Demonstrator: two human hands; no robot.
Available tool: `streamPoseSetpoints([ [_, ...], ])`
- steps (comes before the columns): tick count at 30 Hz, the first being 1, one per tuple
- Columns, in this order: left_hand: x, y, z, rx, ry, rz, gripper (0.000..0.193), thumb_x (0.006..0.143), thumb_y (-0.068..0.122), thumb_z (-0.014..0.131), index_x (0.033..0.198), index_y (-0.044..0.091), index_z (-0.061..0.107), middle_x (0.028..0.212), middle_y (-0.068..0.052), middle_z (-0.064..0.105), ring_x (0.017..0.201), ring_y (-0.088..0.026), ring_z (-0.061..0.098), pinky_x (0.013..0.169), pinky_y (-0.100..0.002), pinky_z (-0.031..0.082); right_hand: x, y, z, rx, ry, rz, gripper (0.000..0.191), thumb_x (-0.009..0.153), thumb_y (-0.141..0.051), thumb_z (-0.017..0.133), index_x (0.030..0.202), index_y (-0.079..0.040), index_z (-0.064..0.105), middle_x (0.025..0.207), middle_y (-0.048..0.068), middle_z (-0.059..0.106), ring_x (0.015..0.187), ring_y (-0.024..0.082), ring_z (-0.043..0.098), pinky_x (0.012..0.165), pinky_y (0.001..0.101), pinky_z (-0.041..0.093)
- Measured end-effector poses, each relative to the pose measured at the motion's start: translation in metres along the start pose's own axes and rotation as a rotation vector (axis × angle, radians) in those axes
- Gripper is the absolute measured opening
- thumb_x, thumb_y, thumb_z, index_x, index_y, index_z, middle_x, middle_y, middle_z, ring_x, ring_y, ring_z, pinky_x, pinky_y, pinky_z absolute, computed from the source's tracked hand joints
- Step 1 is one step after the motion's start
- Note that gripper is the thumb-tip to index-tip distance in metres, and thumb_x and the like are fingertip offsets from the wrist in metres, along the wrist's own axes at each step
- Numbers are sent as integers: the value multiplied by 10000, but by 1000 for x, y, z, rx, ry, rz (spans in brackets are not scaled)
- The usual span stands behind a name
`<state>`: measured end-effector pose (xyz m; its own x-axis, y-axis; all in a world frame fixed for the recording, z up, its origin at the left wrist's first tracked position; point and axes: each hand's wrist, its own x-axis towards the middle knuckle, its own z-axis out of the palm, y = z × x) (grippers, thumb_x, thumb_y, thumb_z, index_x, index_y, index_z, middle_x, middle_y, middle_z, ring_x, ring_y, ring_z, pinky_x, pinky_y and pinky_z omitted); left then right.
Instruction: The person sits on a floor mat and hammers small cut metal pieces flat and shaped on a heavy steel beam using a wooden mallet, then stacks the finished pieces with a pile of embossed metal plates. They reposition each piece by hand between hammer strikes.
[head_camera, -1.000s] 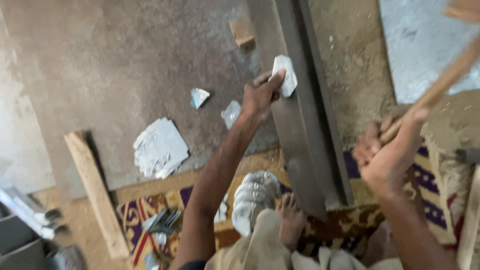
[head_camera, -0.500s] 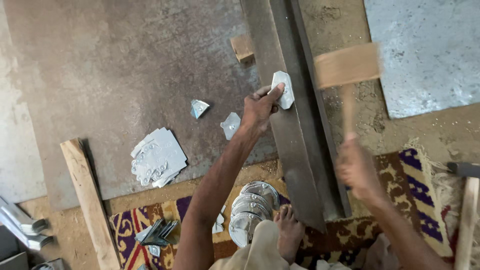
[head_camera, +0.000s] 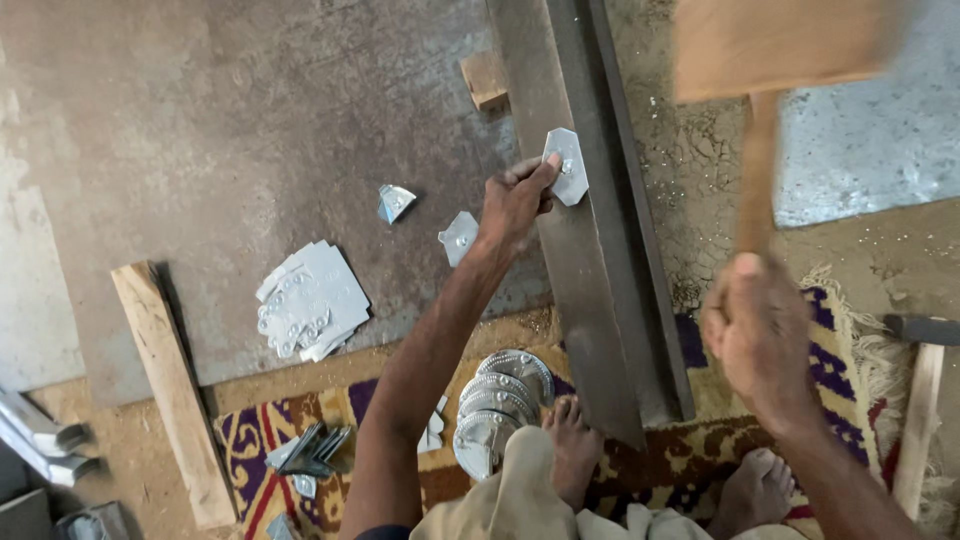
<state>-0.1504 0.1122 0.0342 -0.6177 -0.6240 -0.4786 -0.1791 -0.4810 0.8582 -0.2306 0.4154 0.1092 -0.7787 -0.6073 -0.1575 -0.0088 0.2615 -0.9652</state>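
Item 1, far left: a wooden plank (head_camera: 172, 390) lying on the sandy ground at the edge of a dark steel floor plate (head_camera: 230, 130).

Item 2: a fanned heap of flat cut sheet-metal blanks (head_camera: 310, 300) on the plate, apparently unworked stock (the count cannot be told).

Item 3: two small folded metal pieces (head_camera: 396, 201) and (head_camera: 458, 237), lying loose on the plate, just left of the forearm; judged to be shaped ones set aside.

Item 4: a stack of round embossed metal discs (head_camera: 495, 405) on the patterned rug (head_camera: 850, 370), beside a bare foot (head_camera: 572, 450); a few more dark metal bits (head_camera: 305, 452) lie on the rug to their left.

Item 5: left hand (head_camera: 515, 200), fingers pinched narrow on the edge of an octagonal metal blank (head_camera: 567, 165), holding it against the ridge of a long steel angle bar (head_camera: 590, 250) that serves as an anvil.

Item 6: right hand (head_camera: 755, 335), fist closed round the handle of a wooden mallet (head_camera: 775, 45), its head raised high and blurred.

Status, as judged: one blank is in place on the bar and still looks flat; only two pieces appear formed, and the heap remains, so most of the work seems left.
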Motion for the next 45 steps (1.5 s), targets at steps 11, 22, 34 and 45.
streamPoseSetpoints([
  [11, -22, 16, 0, 103, -14, 97, 353, 970, 325, 731, 988, -26, 766, 780, -4, 667, 646, -85, 520, 578, -284, 443, -7, -10, 0, -144, -63, 103, 490, 1073, -522, 478, 810, -112, 426, 591, -39, 341, 456, 105, 358, 388, 294, 326],
  [22, -2, 3, 5, -26, -36, -55, 357, 886, 279, 828, 1059, -25, 759, 793, 3, 679, 667, -81, 550, 604, -270, 447, 21, 4, 4, 533, 99, 361, 561, 1047, -694, 308, 850, -184, 432, 560, -88, 311, 388, 66, 274, 276, 257, 261],
  [34, -5, -4, 4, 2, -41, -39, 308, 886, 311, 810, 1051, 53, 779, 854, 6, 736, 741, -90, 629, 680, -280, 477, 11, 28, 35, 370, -250, 779, 544, 1011, -643, 370, 800, -145, 428, 542, -55, 273, 393, 93, 218, 327, 291, 210],
  [45, -43, 0, -14, -486, -521, -50, 140, 1029, 247, 712, 1054, 110, 728, 941, 55, 709, 858, -72, 630, 845, -274, 520, -13, 37, 40, 343, -153, 679, 523, 1035, -597, 370, 845, -118, 461, 555, -39, 267, 398, 95, 228, 332, 297, 235],
])
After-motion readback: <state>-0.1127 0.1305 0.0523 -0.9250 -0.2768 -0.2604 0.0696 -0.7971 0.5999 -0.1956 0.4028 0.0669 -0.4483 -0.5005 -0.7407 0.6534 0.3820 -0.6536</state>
